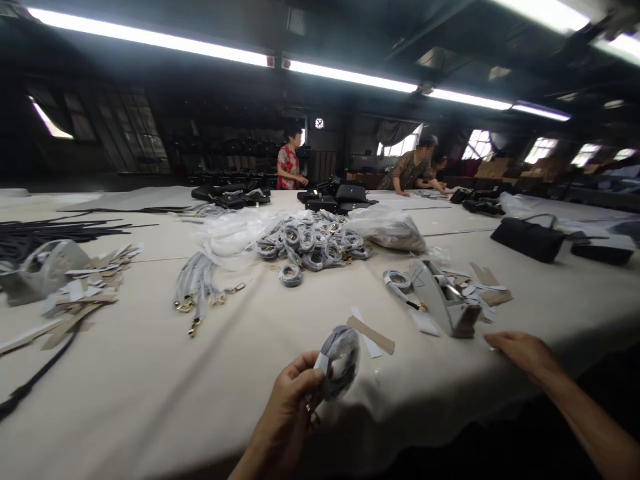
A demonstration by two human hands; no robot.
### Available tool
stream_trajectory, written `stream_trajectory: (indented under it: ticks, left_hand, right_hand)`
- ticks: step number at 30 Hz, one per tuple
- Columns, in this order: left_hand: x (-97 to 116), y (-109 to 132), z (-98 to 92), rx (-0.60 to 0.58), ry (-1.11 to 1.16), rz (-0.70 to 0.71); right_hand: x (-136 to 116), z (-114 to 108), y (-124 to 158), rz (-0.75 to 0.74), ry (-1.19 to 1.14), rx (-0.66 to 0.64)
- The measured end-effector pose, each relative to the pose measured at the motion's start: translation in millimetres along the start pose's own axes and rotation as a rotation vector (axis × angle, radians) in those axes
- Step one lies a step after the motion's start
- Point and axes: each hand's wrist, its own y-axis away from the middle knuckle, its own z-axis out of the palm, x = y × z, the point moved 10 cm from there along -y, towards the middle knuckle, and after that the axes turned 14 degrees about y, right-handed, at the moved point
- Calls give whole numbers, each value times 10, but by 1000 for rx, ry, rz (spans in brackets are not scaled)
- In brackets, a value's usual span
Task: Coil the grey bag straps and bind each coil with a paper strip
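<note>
My left hand (pixel 295 393) is closed around a coiled grey bag strap (pixel 345 360), held up over the front of the table. A white paper band wraps the coil where my thumb presses, and gold-coloured hardware hangs below. Over to the right, my right hand (pixel 523 353) has its fingertips pinched together beside the tape dispenser (pixel 445 303); whatever they hold is too small to make out. Left of that dispenser lies another coiled strap (pixel 397 283) with a gold clasp. Brown and white paper strips (pixel 373 335) lie just beyond the held coil.
A pile of coiled straps (pixel 315 243) sits mid-table, with loose straps (pixel 197 287) to its left and a plastic bag (pixel 393 230) behind. Another tape dispenser (pixel 45 270) stands left among paper scraps. Black bags (pixel 530 239) lie right. Several people work across the table.
</note>
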Motion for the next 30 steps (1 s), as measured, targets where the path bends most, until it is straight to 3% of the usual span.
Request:
stream_trajectory:
  ticks: [2,4,6,9,11,13,17,19,22,26,28,30]
  left_hand:
    - [30,7,19,-13,12,36]
    - [68,-17,-3,9,-7,99]
    - [118,-38,-20,31,-53,182]
    - [179,-8,16,35,-211,283]
    - [231,60,42,40,-353,350]
    - [307,149,32,67,-494,440]
    - [505,323,-53,160,-692,657]
    - [568,355,-109,187,-705,682]
    - [550,291,-172,129,-569,534]
    - [448,180,-141,-55,-177,311]
    - [440,121,-161,-97,3,264]
    - [513,69,-238,-88,42,313]
  right_hand:
    - [45,86,128,67,7,-45]
    - [-155,323,380,65,-53,-153]
    - [-622,704,825,-35,-82,-343]
    - [-1589,1355,1815,-375,-43,-714]
    - [-2042,1631,2322,-485,-68,-818]
    - [-2278,1821,2567,-503,-85,-830]
    - [-2313,2081,2605,-418,-122,-824]
    - [-2274,2170,2574,-394,-121,-830]
    - [-2226,2251,2503,-394,-106,-776]
    - [-2238,2339,2391,-409,-293,-659]
    - [-2257,2376,2343,-411,-340,-564]
    - [-2316,2420,2369,-441,-301,-490]
